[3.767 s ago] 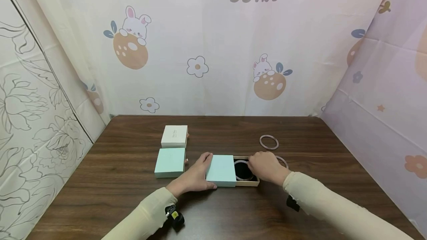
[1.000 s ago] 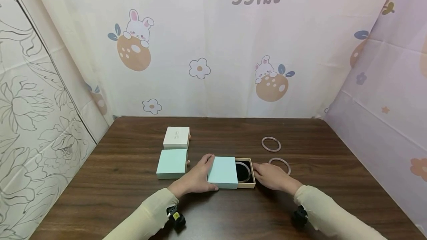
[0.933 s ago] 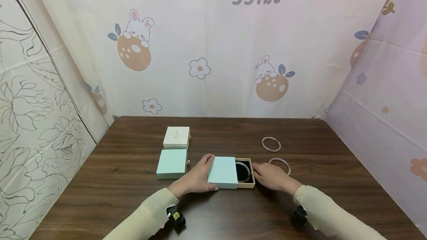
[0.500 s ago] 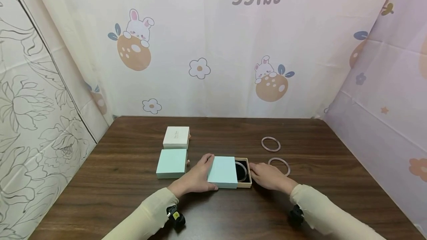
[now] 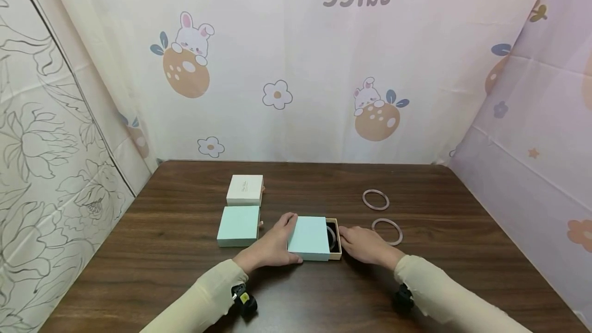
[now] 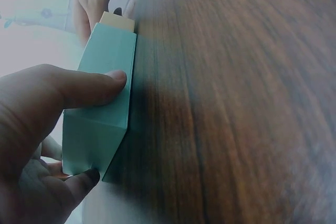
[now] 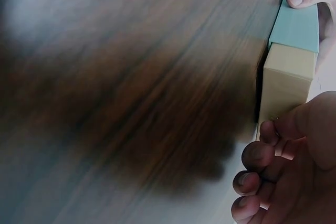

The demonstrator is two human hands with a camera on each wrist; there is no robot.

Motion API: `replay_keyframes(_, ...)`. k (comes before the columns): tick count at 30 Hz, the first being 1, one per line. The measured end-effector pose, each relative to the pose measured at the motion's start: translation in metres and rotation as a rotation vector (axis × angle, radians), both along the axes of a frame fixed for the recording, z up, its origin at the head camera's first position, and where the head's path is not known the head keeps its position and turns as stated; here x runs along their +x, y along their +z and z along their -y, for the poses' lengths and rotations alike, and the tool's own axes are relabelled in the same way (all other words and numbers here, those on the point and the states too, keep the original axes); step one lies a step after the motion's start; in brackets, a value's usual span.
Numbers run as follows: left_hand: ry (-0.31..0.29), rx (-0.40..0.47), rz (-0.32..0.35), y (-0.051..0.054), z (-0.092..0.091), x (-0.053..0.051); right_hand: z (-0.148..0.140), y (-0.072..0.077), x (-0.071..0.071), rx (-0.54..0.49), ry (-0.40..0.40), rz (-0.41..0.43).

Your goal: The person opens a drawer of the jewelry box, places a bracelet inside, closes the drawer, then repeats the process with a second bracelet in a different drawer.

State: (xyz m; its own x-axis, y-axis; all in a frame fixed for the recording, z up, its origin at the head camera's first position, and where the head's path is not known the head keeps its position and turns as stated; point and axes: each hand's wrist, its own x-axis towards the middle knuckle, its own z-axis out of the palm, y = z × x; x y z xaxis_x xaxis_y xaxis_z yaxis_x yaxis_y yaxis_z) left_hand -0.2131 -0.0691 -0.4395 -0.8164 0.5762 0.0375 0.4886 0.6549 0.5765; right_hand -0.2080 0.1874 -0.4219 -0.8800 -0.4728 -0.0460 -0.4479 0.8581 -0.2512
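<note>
My left hand [image 5: 274,244] grips the left part of a mint-green jewelry box [image 5: 308,238], thumb on the near side. From the sleeve's right end a tan drawer [image 5: 335,256] sticks out a short way; part of a pale bangle [image 5: 332,237] shows on its black lining. Against the drawer's outer end rest the fingertips of my right hand [image 5: 367,245]. In the right wrist view its loosely bent fingers touch the tan end [image 7: 286,80] without wrapping round it. Two more bangles lie beyond that hand, one nearer [image 5: 387,232] and one farther [image 5: 375,200].
Left of my left hand sits a closed mint-green box [image 5: 238,226], with a cream box [image 5: 244,189] right behind it. Both have small pull tabs on the right. The dark wooden table [image 5: 152,251] ends at a patterned curtain [image 5: 305,117].
Earlier my right hand was over the drawer at the bangle. It has since moved to the drawer's end, and the drawer has slid left, farther into the sleeve. My left hand holds its place.
</note>
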Motion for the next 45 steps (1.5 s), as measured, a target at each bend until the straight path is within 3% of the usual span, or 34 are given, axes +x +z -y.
replay_keyframes(17,0.007,-0.010,-0.005,-0.001,-0.001,0.001,0.013,-0.002,0.000,-0.019,0.046,-0.020)
replay_keyframes(45,0.008,-0.003,-0.020,-0.002,0.000,0.002,0.023,-0.010,-0.002,-0.054,0.046,-0.022)
